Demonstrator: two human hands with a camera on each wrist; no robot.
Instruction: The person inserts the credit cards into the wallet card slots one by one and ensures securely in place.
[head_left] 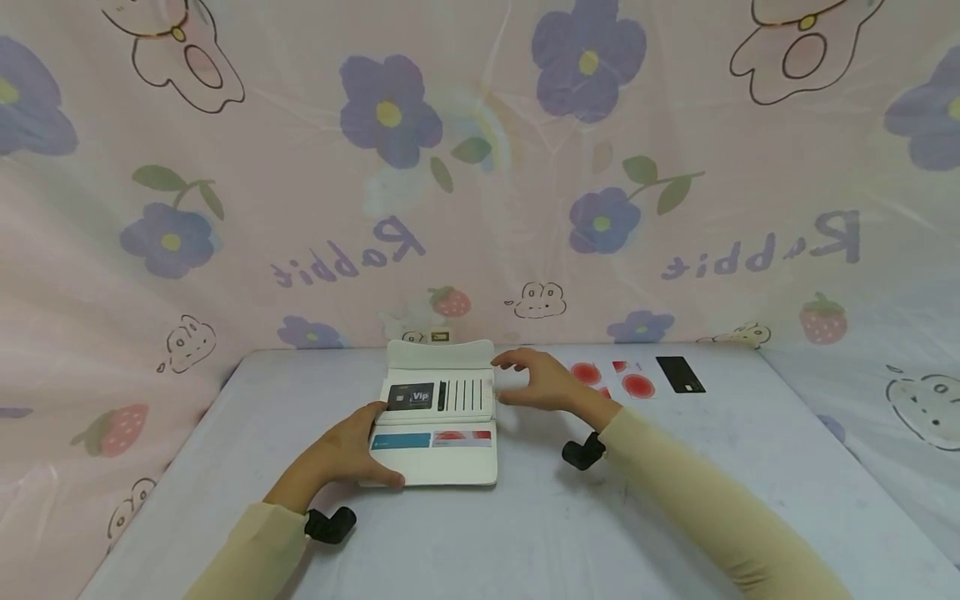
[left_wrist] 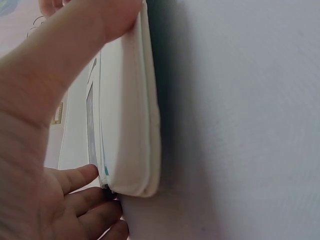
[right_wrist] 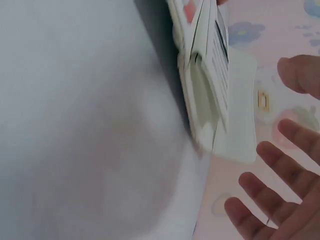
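A white wallet (head_left: 450, 475) lies unfolded on the table, its flap (head_left: 440, 354) spread toward the back. My left hand (head_left: 341, 450) holds its left side, thumb at the front edge and fingers by the left edge. A dark "Vip" card (head_left: 410, 397) sits in the middle panel, beside a row of slots. Below it, a blue card (head_left: 401, 442) and a red-and-white card (head_left: 462, 438) show in the front panel. My right hand (head_left: 543, 381) is just right of the wallet, fingers apart around nothing; the right wrist view shows the wallet's gaping side pocket (right_wrist: 205, 100).
To the right on the table lie red-and-white cards (head_left: 638, 385), partly behind my right hand, and a black card (head_left: 680, 375). A small gold clasp (head_left: 440, 336) shows at the flap's far edge. Printed cloth (head_left: 495, 208) hangs behind the white table (head_left: 525, 542).
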